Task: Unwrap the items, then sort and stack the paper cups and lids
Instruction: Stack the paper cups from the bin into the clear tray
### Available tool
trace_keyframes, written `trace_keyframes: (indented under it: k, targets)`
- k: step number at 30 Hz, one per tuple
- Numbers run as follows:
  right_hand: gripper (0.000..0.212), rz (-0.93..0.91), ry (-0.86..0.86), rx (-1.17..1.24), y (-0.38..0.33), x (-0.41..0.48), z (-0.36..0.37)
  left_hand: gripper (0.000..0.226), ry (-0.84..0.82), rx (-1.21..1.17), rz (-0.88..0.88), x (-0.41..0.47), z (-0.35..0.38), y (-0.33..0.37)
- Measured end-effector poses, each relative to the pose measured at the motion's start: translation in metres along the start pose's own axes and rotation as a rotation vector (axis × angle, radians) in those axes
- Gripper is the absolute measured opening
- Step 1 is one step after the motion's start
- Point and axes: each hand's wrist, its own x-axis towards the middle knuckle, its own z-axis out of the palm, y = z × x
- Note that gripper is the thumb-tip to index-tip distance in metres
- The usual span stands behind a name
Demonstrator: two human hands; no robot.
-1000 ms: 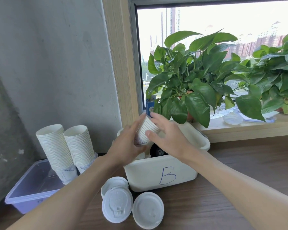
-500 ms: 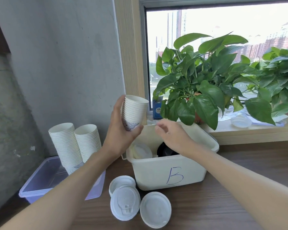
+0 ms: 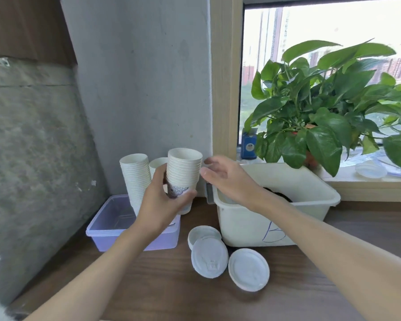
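left hand (image 3: 159, 205) fingers curl round cup stack (image 3: 183, 172); right hand (image 3: 227, 179) just beside, fingers loose, holding nothing.

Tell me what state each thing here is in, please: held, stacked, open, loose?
left hand, gripping the nested cup stack.
nested cup stack, upright, lifted.
right hand, open beside that stack, holding nothing.
two tall cup stacks, standing in the purple bin.
purple bin, lidless.
white bin, lidless, contents mostly hidden.
lids, three lying loose, one overlapping another.
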Motion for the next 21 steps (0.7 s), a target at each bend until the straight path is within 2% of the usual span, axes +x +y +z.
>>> trace_keyframes:
  k: [4,7,9,12,16,17,21]
  targets:
    - [0.026,-0.079,-0.084,0.057,-0.017,-0.002,0.030,0.058,-0.017,-0.018,0.002,-0.013,-0.028,0.003]
    - [0.040,-0.108,-0.058,0.076,-0.025,-0.002,0.056,0.052,-0.003,-0.029,-0.011,-0.020,-0.052,0.006]
    - [0.039,-0.122,-0.068,0.034,-0.029,-0.001,0.073,0.055,0.025,-0.017,-0.032,-0.024,-0.070,0.002]
    - [0.033,-0.084,-0.098,-0.041,-0.025,-0.002,0.096,0.069,0.090,-0.003,-0.111,-0.024,-0.096,-0.013]
    - [0.036,0.022,-0.184,-0.184,-0.004,-0.006,0.126,0.106,0.173,0.158,-0.165,-0.023,-0.123,-0.028]
    - [0.036,0.047,-0.198,-0.242,0.003,-0.005,0.132,0.104,0.186,0.208,-0.183,-0.020,-0.127,-0.031]
    - [0.027,0.063,-0.182,-0.460,0.020,-0.001,0.146,0.061,0.171,0.343,-0.255,0.001,-0.134,-0.058]
